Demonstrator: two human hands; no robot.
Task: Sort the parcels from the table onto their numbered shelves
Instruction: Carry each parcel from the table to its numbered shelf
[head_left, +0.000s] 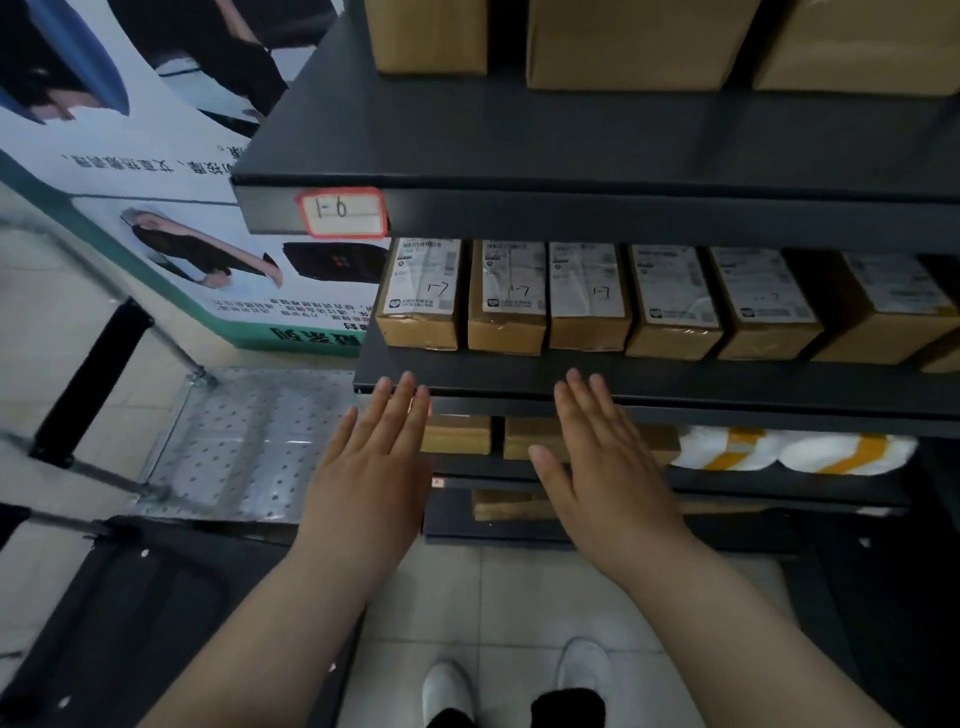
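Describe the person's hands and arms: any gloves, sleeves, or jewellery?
The left hand and right hand are bare: no gloves, rings or watch visible. The left forearm and right forearm are uncovered to the frame edge; no sleeve shows.

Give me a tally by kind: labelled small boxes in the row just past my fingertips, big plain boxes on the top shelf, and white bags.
Labelled small boxes: 6 (a cut-off one at the right edge is not counted)
Big plain boxes: 3
White bags: 2
Total: 11

Labelled brown parcels (589, 296) side-by-side on shelf (649, 379)
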